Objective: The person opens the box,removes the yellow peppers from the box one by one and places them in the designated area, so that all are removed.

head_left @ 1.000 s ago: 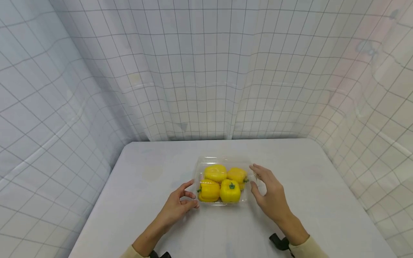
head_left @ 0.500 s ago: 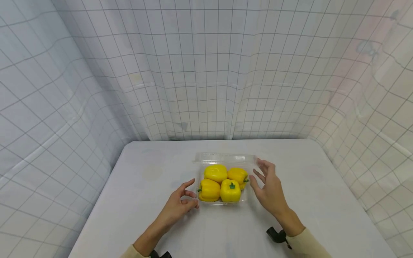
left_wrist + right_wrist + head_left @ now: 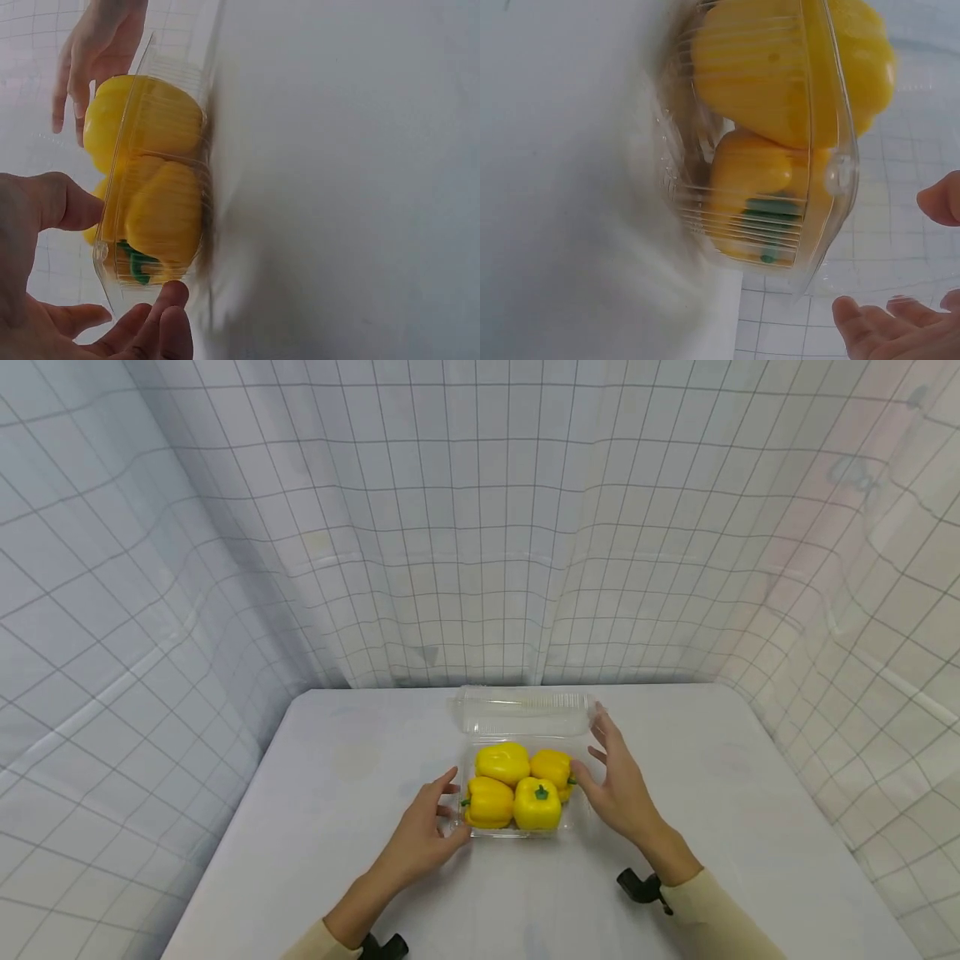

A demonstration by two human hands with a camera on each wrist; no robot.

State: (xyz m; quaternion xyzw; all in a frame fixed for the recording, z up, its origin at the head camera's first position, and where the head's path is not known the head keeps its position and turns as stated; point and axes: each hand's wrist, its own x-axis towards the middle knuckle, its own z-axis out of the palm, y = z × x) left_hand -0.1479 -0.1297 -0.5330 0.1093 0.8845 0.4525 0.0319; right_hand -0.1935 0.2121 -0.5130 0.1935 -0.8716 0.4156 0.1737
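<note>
A clear plastic clamshell container (image 3: 517, 833) sits on the table, holding several yellow bell peppers (image 3: 537, 806) with green stems. Its clear lid (image 3: 525, 714) is swung back toward the far side. My left hand (image 3: 420, 839) is at the container's left end; in the left wrist view, the thumb (image 3: 71, 206) lies at the rim and the fingertips (image 3: 174, 294) are by the end wall. My right hand (image 3: 622, 789) is extended along the right side, fingertips at the lid's right edge. In the right wrist view its thumb (image 3: 941, 199) stands apart from the container.
The white table (image 3: 360, 760) extends around the container. White grid-patterned curtains (image 3: 480, 543) enclose the back and both sides. A black wrist-worn device (image 3: 641, 887) shows at the right cuff, and another black device (image 3: 384, 948) at the left.
The lid has swung up and back, away from the peppers. My right hand has followed it, its fingers reaching farther back. My left hand has shifted slightly right, closer against the container.
</note>
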